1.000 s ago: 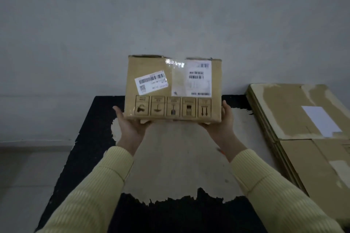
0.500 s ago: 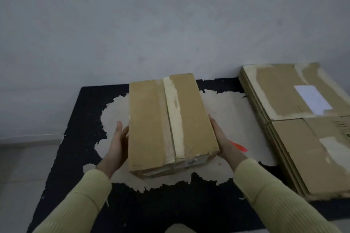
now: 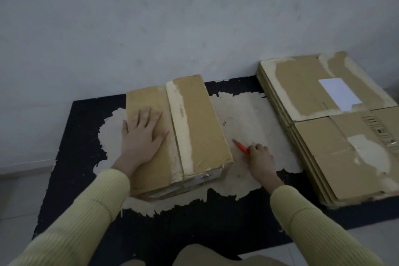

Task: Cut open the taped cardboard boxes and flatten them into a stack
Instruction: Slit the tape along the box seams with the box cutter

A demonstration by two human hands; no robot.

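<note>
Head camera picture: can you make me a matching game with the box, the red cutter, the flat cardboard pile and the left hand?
1. taped box
2. red cutter
3. flat cardboard pile
4. left hand

A. gripped by the right hand
B. lying at the far right
C. resting flat on the box top
D. tape strip down its middle

Pairs: 1-D, 2-A, 3-B, 4-C.

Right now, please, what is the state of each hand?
Left hand: open, pressing flat on the taped box.
Right hand: closed around the red cutter.
</note>
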